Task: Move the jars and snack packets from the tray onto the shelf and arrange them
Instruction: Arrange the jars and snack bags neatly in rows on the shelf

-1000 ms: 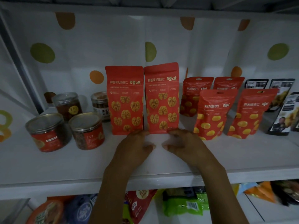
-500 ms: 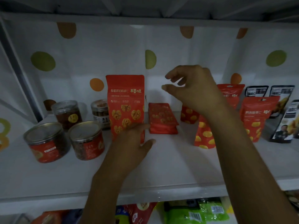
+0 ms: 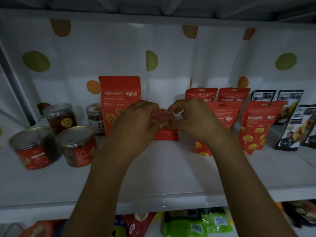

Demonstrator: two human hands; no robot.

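Along the lower part of the frame I see the shelf point(image 3: 171, 200) and its white front edge, with bare board between that edge and the hands. The jars point(image 3: 34, 147) crowd the left, small red pouches point(image 3: 261, 124) the right. At centre, the left hand point(image 3: 135, 124) and right hand point(image 3: 193, 120) both curl their fingers round a red snack packet point(image 3: 162, 120), pinching its two sides, just right of a tall upright packet point(image 3: 119, 93).

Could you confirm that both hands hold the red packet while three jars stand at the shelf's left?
Not three: the head view shows four jars, a front pair and a back pair. The left hand and right hand do hold the red packet.
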